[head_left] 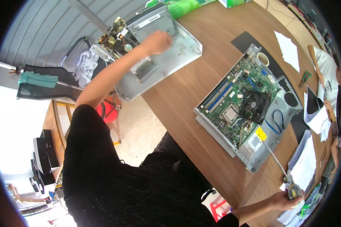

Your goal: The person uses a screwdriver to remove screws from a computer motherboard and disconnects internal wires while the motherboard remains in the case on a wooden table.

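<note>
Our right hand, at four o'clock, is wrapped around the handle of a long-shafted screwdriver. The shaft points up toward ten o'clock and ends over the lower edge of the open desktop computer chassis; we cannot tell whether its tip touches anything. Our left hand, at twelve o'clock, is curled above the metal computer cover, its fingertips turned away, so we cannot tell whether it pinches anything.

That cover lies like a shallow tray. In it we see loose screws scattered just right of our left hand, a finned metal heatsink at eleven o'clock beneath our forearm, an exposed power-supply board crowded with components, and a grey metal casing with a white label.

The chassis, at three o'clock, contains a green motherboard with blue-and-white memory slots, a processor seated bare in its socket, a black cooling fan just beside it, and a looped blue cable.

Farther out, at two o'clock, a tape roll sits near the chassis's upper corner.
</note>
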### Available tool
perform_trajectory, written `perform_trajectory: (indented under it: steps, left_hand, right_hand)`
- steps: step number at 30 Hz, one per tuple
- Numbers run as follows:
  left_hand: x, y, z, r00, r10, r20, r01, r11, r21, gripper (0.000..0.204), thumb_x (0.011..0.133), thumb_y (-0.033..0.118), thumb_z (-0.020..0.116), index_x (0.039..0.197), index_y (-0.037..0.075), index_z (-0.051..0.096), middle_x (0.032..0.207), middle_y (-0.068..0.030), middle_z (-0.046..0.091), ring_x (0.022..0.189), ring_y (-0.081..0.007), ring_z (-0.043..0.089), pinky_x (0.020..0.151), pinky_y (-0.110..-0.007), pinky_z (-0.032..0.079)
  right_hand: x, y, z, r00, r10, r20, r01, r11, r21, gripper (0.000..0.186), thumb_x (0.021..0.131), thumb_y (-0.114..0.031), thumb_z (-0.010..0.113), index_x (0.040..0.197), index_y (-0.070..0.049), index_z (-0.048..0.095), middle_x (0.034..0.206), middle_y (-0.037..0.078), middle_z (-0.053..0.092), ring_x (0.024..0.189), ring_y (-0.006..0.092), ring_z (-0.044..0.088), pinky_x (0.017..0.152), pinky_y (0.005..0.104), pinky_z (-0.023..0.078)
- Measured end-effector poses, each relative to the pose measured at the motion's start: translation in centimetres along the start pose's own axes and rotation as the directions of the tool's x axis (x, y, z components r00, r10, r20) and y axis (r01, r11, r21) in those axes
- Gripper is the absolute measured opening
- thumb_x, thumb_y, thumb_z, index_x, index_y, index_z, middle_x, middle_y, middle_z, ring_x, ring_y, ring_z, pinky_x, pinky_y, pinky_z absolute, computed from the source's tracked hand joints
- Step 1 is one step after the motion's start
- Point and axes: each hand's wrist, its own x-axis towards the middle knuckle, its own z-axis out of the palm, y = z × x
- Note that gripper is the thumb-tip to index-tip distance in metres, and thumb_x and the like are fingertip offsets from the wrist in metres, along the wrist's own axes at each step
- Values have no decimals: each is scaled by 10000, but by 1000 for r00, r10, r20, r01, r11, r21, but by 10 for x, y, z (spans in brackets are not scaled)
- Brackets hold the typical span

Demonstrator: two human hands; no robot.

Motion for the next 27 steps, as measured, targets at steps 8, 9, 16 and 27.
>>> perform_trajectory:
  steps: [8, 9, 16, 27]
  left_hand:
    - [18, -7, 22, 1000, 19, -22, -17, 998, 60, 174, 777, 105, 713, 938, 45, 683, 879, -137, 706, 856, -327, 671, 753, -400, 515]
    - [18, -6, 22, 999, 32, -35, -29, 997, 67, 175, 775, 101, 715, 936, 44, 679, 883, -137, 706, 854, -325, 671, 752, -399, 515]
    - [16, 3, 17, 996, 88, 27, -88, 996, 12, 179, 774, 80, 709, 946, 42, 677, 892, -129, 708, 853, -320, 672, 757, -401, 513]
    - [30, -4, 31, 997, 82, -1, -82, 994, 76, 142, 797, 123, 696, 925, 65, 711, 850, -132, 708, 827, -293, 684, 734, -382, 527]
  right_hand:
    - [-9, 7, -20, 936, 346, -62, -321, 914, 250, 418, 948, -362, 532, 1036, 39, 610, 929, 121, 609, 899, 232, 603, 800, 342, 500]
    - [-10, 9, -22, 936, 345, -62, -320, 914, 250, 418, 948, -362, 532, 1036, 39, 610, 929, 121, 609, 899, 232, 603, 800, 342, 500]
    - [-23, -11, -6, 894, 430, -128, -390, 886, 251, 441, 943, -386, 541, 1060, 34, 602, 1009, 123, 599, 947, 234, 597, 817, 337, 486]
    - [-29, -16, -7, 931, 364, 22, -358, 901, 243, 464, 941, -421, 545, 1035, 31, 589, 953, 114, 580, 895, 211, 587, 774, 314, 479]
